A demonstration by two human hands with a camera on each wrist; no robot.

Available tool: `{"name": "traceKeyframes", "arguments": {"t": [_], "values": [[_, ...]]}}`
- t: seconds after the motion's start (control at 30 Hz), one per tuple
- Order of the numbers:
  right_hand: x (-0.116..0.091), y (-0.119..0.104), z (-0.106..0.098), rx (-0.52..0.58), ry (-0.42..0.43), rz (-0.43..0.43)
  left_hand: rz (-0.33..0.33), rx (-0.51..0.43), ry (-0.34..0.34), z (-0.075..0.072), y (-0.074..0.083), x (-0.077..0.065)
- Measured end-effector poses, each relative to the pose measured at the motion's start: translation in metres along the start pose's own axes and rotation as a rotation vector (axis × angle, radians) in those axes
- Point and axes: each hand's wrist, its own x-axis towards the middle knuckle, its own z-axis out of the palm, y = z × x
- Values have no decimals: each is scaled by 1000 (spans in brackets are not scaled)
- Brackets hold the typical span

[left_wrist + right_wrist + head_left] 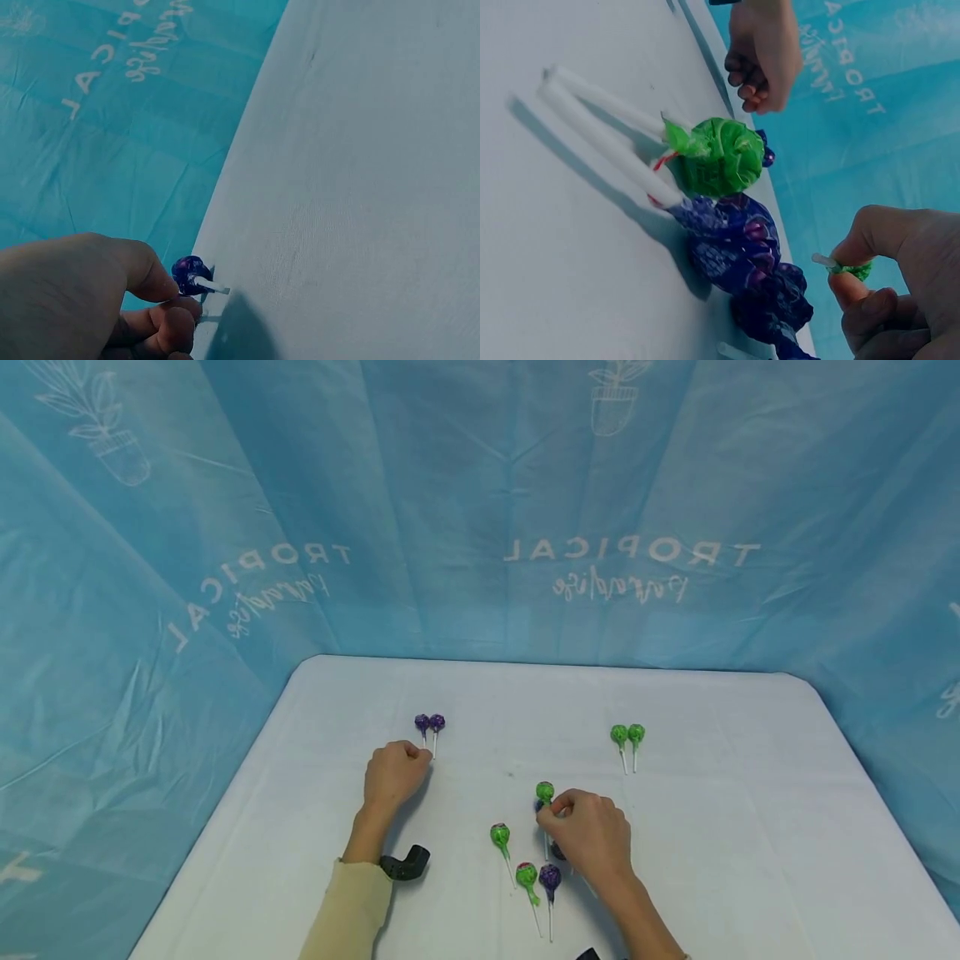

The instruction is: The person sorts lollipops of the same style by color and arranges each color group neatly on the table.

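Note:
My left hand (396,774) is at two purple lollipops (437,722) on the left part of the white table. Its thumb and finger pinch the stick of one purple lollipop (422,722), partly hidden by the hand. In the left wrist view a purple head (190,274) shows beside the fingertips. My right hand (591,833) is over a loose group of lollipops, pinching a green lollipop (857,270) between thumb and finger. Below it lie a green lollipop (724,157) and purple lollipops (735,244), partly covered by the hand in the head view.
Two green lollipops (636,732) lie side by side at the right. Nearer me are two more green lollipops (500,836) and a purple lollipop (551,877). A blue printed curtain (465,527) hangs behind the white table (720,827).

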Motion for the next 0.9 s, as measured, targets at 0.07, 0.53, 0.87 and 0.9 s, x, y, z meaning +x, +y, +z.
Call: {"name": "traceKeyframes", "arguments": {"t": [0.07, 0.53, 0.87, 0.9], "values": [[1, 1, -1, 0, 12, 1, 10, 1, -11, 1, 2, -2], [3, 10, -10, -10, 31, 12, 120, 52, -57, 6, 15, -22], [8, 19, -16, -12, 62, 19, 171, 43, -80, 8, 32, -34], [8, 20, -16, -14, 62, 21, 176, 44, -82, 9, 33, -36]]}}
